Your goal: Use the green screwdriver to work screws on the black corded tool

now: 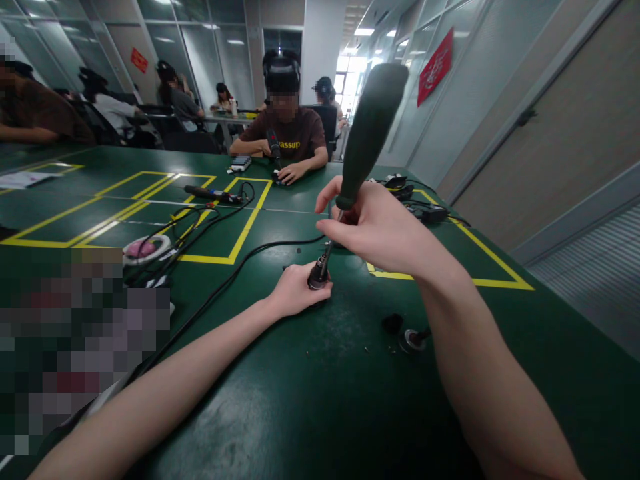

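Right now my right hand (pixel 377 217) is curled round the screwdriver (pixel 373 130), with thumb and fingers gathered low, where the green handle meets the shaft. The tool leans, its thick handle high above my knuckles and its shaft running down to the dark cylindrical part (pixel 318 275). My left hand (pixel 295 291) is closed around that part, near the surface (pixel 280 400), with its metal-looking top showing above my fingers. Whether the tip is seated in it, I cannot tell.

I'd judge the screwdriver stiff and rather top-heavy, since so much of it is handle; this low hold should suit guiding the tip, while a palm round the handle would give firmer turning. The cylinder looks hard, small and compact, perhaps slick where it is bare metal, so I'd take it by its sides and leave the top free.

Farther out, a black cable (pixel 250 251) crosses to my left, and to my right a dark cap-like piece (pixel 393 324) rests just beside a ringed metal part (pixel 413 341); tiny bits (pixel 367 349) near them would be easy to brush away. Beyond lie black adapters (pixel 434 213) and a pen-shaped tool (pixel 213 194), and a person (pixel 295 137) sits opposite.
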The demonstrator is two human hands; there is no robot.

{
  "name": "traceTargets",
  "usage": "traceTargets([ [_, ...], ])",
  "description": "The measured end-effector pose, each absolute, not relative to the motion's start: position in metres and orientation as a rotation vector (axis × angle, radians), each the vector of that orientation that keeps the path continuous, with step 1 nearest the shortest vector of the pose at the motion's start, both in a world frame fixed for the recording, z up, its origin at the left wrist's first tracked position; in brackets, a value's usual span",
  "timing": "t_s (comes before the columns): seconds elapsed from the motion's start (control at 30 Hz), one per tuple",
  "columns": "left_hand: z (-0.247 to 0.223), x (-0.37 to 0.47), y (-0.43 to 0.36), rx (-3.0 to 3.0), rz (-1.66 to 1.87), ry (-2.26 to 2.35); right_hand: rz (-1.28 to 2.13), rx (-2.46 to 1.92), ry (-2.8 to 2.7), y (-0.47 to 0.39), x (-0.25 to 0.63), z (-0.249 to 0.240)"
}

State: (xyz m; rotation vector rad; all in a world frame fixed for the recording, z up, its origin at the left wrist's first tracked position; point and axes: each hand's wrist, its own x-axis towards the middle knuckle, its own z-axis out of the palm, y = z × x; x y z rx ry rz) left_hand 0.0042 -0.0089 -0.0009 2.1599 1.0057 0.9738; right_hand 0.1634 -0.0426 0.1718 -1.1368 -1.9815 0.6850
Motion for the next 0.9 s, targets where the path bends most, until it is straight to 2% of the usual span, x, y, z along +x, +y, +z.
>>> traceTargets([
  [0.77, -0.0038, 0.0055, -0.0079, 2.163, 0.982, 0.998, 0.721, -1.044, -1.947, -0.0404, 0.1669, 0.1692],
  [0.9, -0.0043, 0.0051, -0.0079, 2.159, 0.982, 0.998, 0.647, -1.059, -1.950, -0.0411, 0.1657, 0.1720],
])
